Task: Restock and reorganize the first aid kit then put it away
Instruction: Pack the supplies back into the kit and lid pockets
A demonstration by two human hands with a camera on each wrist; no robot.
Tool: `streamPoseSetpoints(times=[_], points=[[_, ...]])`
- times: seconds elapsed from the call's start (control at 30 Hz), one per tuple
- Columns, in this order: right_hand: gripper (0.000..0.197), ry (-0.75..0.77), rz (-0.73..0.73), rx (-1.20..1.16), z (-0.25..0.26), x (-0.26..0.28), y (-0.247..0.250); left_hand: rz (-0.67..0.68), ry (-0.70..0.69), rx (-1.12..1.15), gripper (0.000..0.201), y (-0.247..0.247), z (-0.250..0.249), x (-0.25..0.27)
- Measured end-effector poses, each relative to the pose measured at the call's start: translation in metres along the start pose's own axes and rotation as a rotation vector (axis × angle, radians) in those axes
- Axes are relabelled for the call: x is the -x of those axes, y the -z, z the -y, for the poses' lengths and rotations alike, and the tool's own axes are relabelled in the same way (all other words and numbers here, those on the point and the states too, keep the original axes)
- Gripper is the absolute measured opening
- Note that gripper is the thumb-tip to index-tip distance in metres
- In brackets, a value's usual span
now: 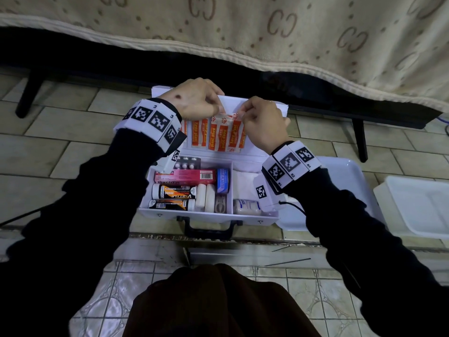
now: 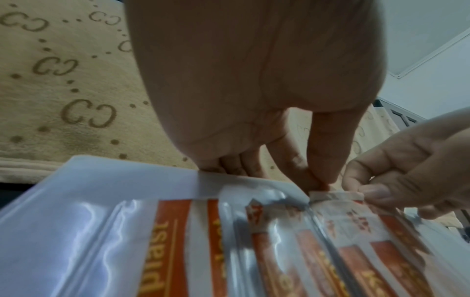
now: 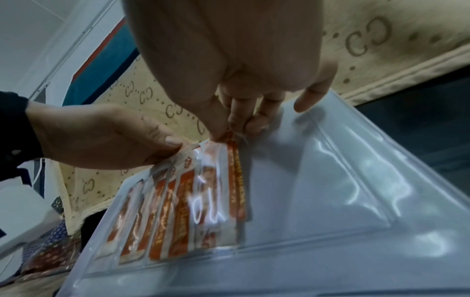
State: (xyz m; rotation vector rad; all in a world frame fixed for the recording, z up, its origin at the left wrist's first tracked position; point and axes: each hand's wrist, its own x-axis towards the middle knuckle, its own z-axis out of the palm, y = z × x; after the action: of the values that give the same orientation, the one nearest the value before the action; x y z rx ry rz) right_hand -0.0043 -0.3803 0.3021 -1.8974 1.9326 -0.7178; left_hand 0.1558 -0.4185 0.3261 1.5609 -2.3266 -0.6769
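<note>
Both hands, left hand (image 1: pixel 196 100) and right hand (image 1: pixel 263 122), pinch orange plaster strips' (image 1: pixel 216 135) tops; strips run 12-to-6, half inside clear lid pocket (image 3: pixel 343 180) of white first aid kit (image 1: pixel 209 212).

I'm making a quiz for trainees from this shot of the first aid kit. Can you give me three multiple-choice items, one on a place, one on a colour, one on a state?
1. Where are the plaster strips?
A. in the clear sleeve of the lid
B. on the floor tiles
C. in the white tub

2. What colour is the kit's handle?
A. red
B. black
C. white

3. The first aid kit is:
A. latched shut
B. upside down
C. open

Key: 1 A, the strips lie behind glossy plastic in the raised lid, where the left hand and right hand pinch them. 2 B, the handle shows dark against the white case. 3 C, the tubes and boxes inside are visible.
</note>
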Motion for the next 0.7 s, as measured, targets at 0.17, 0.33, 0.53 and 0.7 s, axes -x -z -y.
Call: streamPoseSetpoints(times=[0.17,0.33,0.53,0.7], points=[[0.016,0.038,0.016,0.027,-0.003,0.001,0.002,-0.002,0.0,-0.01,0.023,0.001,-0.001,0.001],[0.016,0.119,0.075,0.214,-0.002,0.001,0.012,-0.006,-0.009,-0.017,0.024,0.001,-0.002,0.002],[0.035,0.137,0.122,0.382,-0.001,-0.002,0.013,-0.012,-0.015,-0.031,0.024,0.0,-0.001,0.002],[0.047,0.103,0.162,0.323,-0.001,0.0,0.012,-0.011,-0.014,-0.043,0.025,-0.001,-0.002,0.002]])
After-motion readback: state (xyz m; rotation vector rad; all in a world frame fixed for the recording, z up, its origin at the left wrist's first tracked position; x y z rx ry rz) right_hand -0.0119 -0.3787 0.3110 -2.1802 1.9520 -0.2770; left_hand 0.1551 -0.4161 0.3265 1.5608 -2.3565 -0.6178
